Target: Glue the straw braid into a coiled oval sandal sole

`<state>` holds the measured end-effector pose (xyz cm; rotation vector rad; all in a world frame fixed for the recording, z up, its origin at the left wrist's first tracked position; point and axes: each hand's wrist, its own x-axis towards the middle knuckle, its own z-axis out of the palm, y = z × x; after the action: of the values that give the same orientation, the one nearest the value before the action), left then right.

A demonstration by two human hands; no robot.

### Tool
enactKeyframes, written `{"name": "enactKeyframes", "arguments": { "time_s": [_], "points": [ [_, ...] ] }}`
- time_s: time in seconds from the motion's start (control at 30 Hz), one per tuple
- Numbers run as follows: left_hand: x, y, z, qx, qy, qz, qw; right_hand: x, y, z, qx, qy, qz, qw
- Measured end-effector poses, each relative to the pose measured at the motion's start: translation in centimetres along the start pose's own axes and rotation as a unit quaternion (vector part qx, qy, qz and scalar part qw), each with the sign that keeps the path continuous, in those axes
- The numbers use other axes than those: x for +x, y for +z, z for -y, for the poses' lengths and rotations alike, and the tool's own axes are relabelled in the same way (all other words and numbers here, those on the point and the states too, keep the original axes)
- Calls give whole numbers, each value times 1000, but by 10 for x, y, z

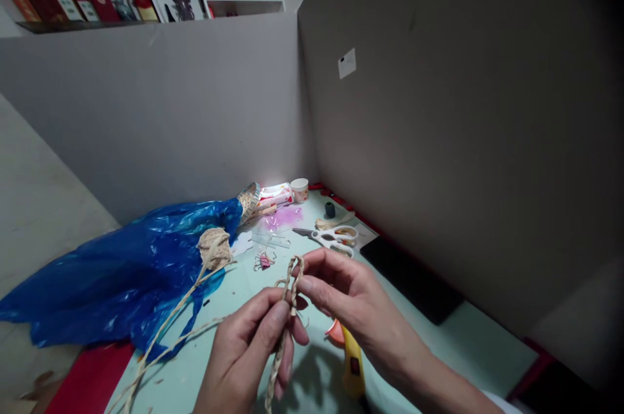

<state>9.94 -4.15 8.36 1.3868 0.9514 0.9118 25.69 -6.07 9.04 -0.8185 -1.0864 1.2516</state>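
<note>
A braided straw cord (273, 372) runs through my left hand (253, 342), pinched between thumb and fingers, with its tail hanging down toward me. Above the grip the cord bends into a small loop. My right hand (341, 290) pinches the right side of that loop between thumb and index finger. Loose straw strands trail left from my left hand. A wound ball of the same straw cord (215, 249) lies on the blue plastic bag. Below my right hand is a yellow-handled tool (353, 368), partly hidden, beside an orange piece (335, 333).
White-handled scissors (336, 236) and a pink binder clip (264, 261) lie beyond my hands. A blue plastic bag (121, 264) spreads at left. A paper cup (299, 190) stands at the back, and a black flat object (409, 277) lies right, along the partition (439, 141).
</note>
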Motion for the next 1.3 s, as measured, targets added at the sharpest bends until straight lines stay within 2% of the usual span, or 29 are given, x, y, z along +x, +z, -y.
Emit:
{"name": "enactKeyframes", "arguments": {
  "time_s": [0.23, 0.33, 0.53, 0.6, 0.67, 0.77, 0.87, 1.07, 1.2, 1.3],
  "points": [
    [4, 0, 0, -49, -90, 10, 995, 4, -2, -8, -43, 11, -10, 999],
    [6, 0, 3, -51, -97, 34, 993, 5, -5, -6, -47, 22, -6, 999],
    [4, 4, 8, -22, -103, 55, 993, 11, -14, -12, 23, 30, 25, 999],
    [6, 0, 9, 8, -88, 62, 994, 12, -16, -15, 38, 31, 31, 998],
    [9, -6, 11, 49, -43, 50, 997, 12, -16, -17, 43, 36, 40, 998],
    [13, -13, 11, 65, 27, -19, 997, 9, -15, -15, 21, 59, 45, 997],
    [13, -15, 4, 70, 58, -85, 992, 5, -13, -12, -21, 100, 47, 994],
    [5, -10, -13, 188, 81, -75, 976, 4, -12, -15, -119, 82, 88, 986],
    [4, -7, -14, 224, 59, -71, 970, 6, -10, -18, -233, 69, 107, 964],
    [8, -10, -10, 255, 77, -79, 961, 5, -9, -14, -313, 44, 99, 944]
  ]
}}
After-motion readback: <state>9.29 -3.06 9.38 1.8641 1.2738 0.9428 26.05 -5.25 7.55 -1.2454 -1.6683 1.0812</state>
